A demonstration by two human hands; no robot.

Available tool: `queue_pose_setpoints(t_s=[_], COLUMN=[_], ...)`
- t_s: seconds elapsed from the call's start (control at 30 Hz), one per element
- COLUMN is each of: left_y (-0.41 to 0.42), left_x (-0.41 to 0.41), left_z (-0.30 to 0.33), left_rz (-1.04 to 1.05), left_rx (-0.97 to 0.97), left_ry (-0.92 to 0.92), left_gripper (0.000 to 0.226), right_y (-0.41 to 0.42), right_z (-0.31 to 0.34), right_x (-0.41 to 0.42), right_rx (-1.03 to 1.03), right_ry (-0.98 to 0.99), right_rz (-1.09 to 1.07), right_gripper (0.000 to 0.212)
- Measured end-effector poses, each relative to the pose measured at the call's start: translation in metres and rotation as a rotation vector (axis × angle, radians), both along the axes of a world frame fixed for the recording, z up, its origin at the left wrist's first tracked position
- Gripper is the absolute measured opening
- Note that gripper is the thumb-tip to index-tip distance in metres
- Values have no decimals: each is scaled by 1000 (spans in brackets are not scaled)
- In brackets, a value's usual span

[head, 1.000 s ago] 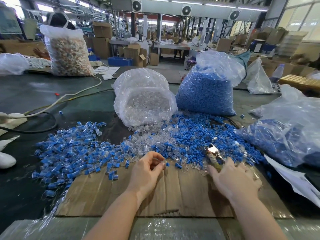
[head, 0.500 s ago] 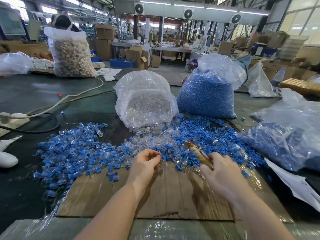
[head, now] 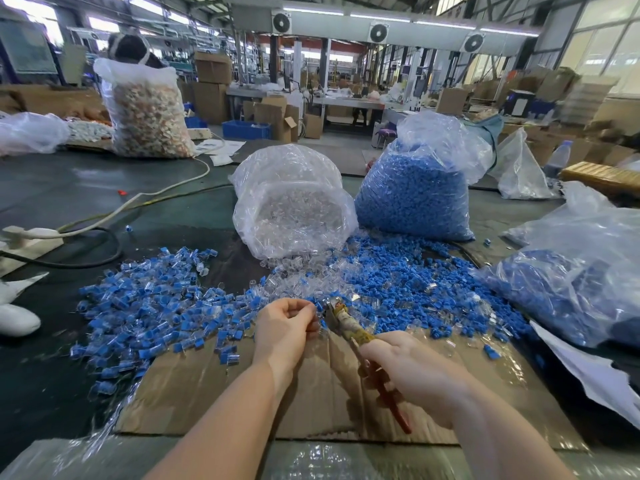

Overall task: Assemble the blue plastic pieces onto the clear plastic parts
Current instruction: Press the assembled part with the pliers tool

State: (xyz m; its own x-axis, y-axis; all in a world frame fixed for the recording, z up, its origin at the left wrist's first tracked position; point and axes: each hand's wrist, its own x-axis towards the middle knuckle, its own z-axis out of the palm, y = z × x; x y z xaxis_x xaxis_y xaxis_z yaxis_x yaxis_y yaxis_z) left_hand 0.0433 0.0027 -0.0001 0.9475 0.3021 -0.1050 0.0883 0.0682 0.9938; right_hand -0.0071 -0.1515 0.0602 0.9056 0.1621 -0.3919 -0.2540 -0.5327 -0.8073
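Factory hall, long and cluttered.
Duct [head: 381, 20] with three round fans [head: 378, 32] across 12 o'clock, strip lights above it. Windows [head: 609, 39] at 2 o'clock. Stacked cardboard boxes [head: 212, 85] at 11, blue crate [head: 246, 129] on the floor beside them.

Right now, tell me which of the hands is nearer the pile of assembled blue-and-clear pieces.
Left. The left hand sits at that pile's right edge; the right hand, gripping the pliers, is farther right over the cardboard.
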Motion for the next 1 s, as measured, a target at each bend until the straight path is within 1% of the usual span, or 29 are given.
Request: queue_pose_setpoints(t_s=[0.13, 0.23, 0.33, 0.4, 0.57, 0.7, 0.8, 0.9, 0.93, 1.0], left_y=[0, -1, -1, -1, -3, -3, -4, -7, -8, -9], left_x=[0, 1, 1, 2, 2, 1, -1, -2, -3, -2], left_z=[2, 3, 4, 5, 6, 7, 10, 13, 13, 14], left_rz=[12, 22, 28, 35, 55, 57, 57, 53, 51, 50], left_rx=[35, 30, 0, -11, -28, -3, -9, -41, -48, -40], left_ry=[1, 2, 2, 2, 0, 3, 1, -13, -14, -11], left_gripper=[3, 4, 4, 4, 6, 10, 10, 12, 13, 11], right_y=[0, -2, -5, -6, -7, -6, -5, -3, -2, -1], right_z=[1, -1, 0, 2, 4, 5, 3, -2, -4, -6], right_x=[0, 1, 2, 2, 5, 6, 6, 6, 7, 7], right_rx=[19, 55, 62, 50, 38, 42, -10, -127, -165, -232], right_ry=[-1, -11, -27, -31, -7, 7, -19, -115, -149, -208], right_rz=[27, 96, 133, 158, 159, 183, 200, 207, 208, 233], right_gripper=[20, 12, 10, 17, 22, 29, 27, 18, 21, 35])
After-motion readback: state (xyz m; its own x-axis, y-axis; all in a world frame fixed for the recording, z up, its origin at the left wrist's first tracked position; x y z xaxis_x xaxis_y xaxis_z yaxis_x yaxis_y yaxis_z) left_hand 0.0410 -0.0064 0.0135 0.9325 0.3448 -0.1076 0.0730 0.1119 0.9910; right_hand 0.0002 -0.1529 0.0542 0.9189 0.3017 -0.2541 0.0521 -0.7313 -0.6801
